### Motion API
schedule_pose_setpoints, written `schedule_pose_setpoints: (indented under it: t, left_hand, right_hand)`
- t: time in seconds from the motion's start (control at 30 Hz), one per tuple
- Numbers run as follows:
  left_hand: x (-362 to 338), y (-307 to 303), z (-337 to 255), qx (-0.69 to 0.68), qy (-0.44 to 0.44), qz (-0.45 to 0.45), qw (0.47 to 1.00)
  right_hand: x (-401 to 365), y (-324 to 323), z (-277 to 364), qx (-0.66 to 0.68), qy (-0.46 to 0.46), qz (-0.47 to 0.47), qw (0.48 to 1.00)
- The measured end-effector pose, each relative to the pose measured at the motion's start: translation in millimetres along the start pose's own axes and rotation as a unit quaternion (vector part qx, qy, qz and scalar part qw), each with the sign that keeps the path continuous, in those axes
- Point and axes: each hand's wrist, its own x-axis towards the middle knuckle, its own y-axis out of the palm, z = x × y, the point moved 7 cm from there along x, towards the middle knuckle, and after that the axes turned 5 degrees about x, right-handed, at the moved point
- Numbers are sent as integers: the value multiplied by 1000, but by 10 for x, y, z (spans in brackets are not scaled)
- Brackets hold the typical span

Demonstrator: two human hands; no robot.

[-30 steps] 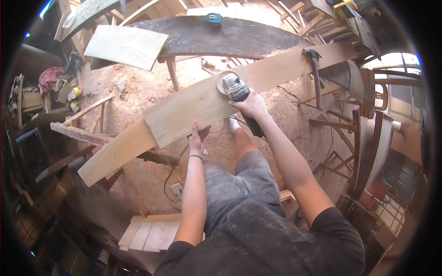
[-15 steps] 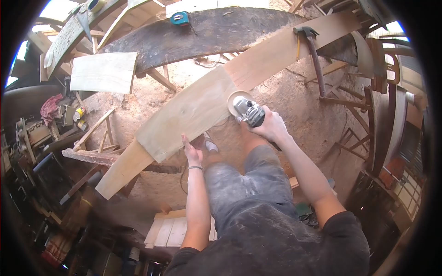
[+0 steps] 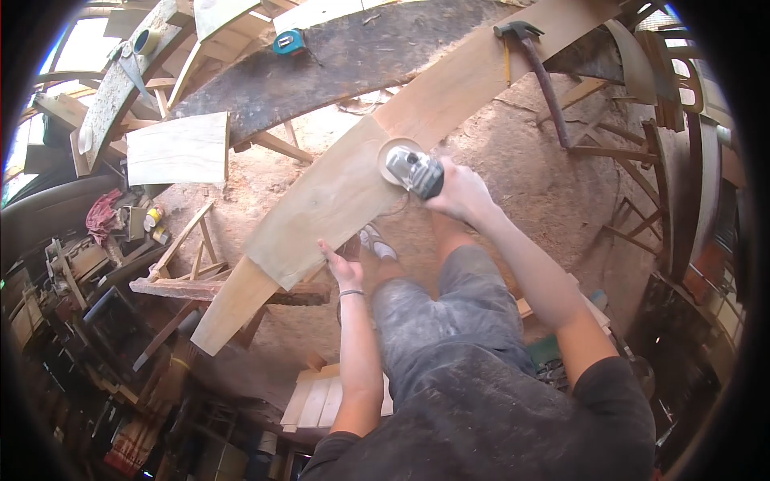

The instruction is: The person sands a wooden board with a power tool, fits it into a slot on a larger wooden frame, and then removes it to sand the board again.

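No legible text, label, brand or number on anything in view.

A grinder [image 3: 409,170] rests on a plank [image 3: 321,200] at centre; hammer [image 3: 533,72] upper right, tape measure [image 3: 287,42] upper left.

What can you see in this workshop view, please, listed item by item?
grinder: one, grey and black, on the wide board
wide board: one, pale wood, lying on the long plank
long plank: one, pale wood, running lower left to upper right
hammer: one, dark, head on the plank's far end
tape measure: one, teal, on the dark slab
dark slab: one, blackish, beyond the plank
square board: one, pale, at left
red cloth: one, far left among clutter
left hand: one, at the wide board's near edge
right hand: one, gripping the grinder
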Motion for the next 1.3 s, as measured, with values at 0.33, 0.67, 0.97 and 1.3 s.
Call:
schedule_pose_setpoints:
  t: [0.33,0.67,0.97,1.3]
  left_hand:
    - [-94,38,-64,21,-37,43,998]
    - [-279,158,78,50,-132,142,980]
    - [-2460,2141,216,463,314,551,619]
    - [-1994,2982,-255,422,364,490,670]
  right_hand:
    - [150,-97,114,35,8,-38,999]
    - [-1310,212,-1016,126,125,-158,971]
    - [-1129,29,-1247,514,173,-59,838]
    - [10,-259,-713,730,140,189,641]
